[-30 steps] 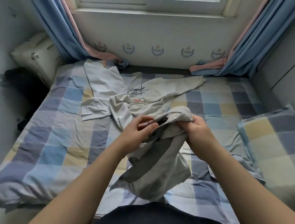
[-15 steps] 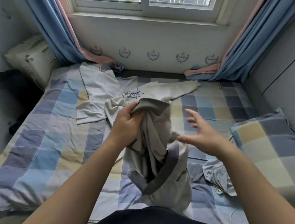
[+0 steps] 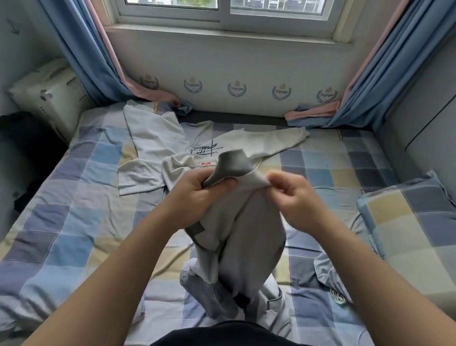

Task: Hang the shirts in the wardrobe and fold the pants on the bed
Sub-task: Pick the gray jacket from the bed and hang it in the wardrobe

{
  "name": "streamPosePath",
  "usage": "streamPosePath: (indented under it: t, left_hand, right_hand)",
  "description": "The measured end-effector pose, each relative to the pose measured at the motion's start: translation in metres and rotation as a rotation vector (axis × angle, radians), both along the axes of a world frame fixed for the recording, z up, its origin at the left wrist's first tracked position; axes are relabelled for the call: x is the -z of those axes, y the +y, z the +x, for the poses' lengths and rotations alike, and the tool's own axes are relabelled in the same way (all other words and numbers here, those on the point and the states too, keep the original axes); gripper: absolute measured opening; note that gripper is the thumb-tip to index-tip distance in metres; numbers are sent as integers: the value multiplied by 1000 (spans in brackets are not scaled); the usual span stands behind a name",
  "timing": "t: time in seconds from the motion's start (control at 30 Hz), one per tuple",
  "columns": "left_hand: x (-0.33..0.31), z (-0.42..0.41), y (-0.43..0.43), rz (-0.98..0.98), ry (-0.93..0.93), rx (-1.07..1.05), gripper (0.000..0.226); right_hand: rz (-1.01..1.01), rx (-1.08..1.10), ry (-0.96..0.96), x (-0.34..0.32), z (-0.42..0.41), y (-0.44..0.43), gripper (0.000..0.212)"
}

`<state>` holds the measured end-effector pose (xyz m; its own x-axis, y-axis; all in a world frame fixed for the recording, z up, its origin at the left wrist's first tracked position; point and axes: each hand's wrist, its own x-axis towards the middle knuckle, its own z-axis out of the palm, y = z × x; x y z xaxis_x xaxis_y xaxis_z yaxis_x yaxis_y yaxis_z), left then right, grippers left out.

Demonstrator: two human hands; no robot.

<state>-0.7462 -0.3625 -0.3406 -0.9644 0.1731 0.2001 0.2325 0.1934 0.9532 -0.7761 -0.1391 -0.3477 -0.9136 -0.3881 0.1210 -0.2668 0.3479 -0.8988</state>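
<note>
A light grey garment with dark grey bands hangs in front of me over the bed. My left hand grips its top edge at a dark grey band. Close beside it, my right hand pinches the same top edge. The garment's lower end is bunched on the sheet near my body. A white long-sleeved shirt with black script lies spread flat at the far side of the bed.
A checked pillow lies at the right. A crumpled pale blue cloth sits by the pillow. A white box stands at the far left corner. Blue curtains frame the window. Dark clothing lies left of the bed.
My right hand, open in the air half a second ago, has come back and pinched the garment's top edge. Both hands have lifted the garment higher, so it hangs longer.
</note>
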Motion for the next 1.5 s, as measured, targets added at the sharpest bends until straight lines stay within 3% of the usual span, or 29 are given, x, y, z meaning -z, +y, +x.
streamPosePath:
  t: [0.07, 0.17, 0.27, 0.33, 0.4, 0.5, 0.63, 0.77, 0.9, 0.93, 1.07, 1.23, 1.43, 1.5]
  left_hand:
    - [11, -4, -6, -44, -42, 8, 24]
    - [39, -3, -9, -176, -277, 80, 25]
    - [63, 2, 1, -225, -369, 76, 39]
    - [63, 2, 8, -149, -300, -39, 28]
    - [53, -3, 13, -61, -241, -157, 20]
    - [31, -9, 20, 89, -265, -163, 23]
    - [3, -12, 29, 379, -457, -224, 18]
    - [-22, -11, 33, 577, -584, -222, 21]
    - [-45, -12, 35, 649, -560, -206, 24]
    - [-50, -13, 35, 640, -555, -205, 26]
    - [-61, -21, 32, 616, -550, -232, 34]
    - [-52, -32, 13, 562, -478, -224, 27]
    - [-17, -19, 9, 7, -450, -207, 22]
    - [-2, -5, 18, -103, -379, -121, 38]
  right_hand:
    - [-106, 105, 35, -15, -4, 4, 28]
    - [-287, 172, 61, -38, -15, 5, 21]
    - [-340, 304, 58, -51, -39, 8, 29]
    - [-257, 399, 25, -51, -57, 12, 28]
    - [-82, 427, -34, -44, -63, 16, 14]
    - [112, 361, -14, -34, -45, 17, 22]
    - [9, 156, -63, -14, 0, 3, 8]
    - [-29, -27, -268, 36, 49, -23, 36]
    - [188, 90, -380, 86, 45, -36, 73]
    - [203, 111, -372, 92, 39, -36, 71]
    - [320, 147, -284, 104, 17, -30, 23]
    - [281, 247, -235, 78, 7, -12, 31]
    - [-167, 299, -251, 17, -9, -8, 31]
    - [-302, 329, -290, -5, -14, -8, 30]
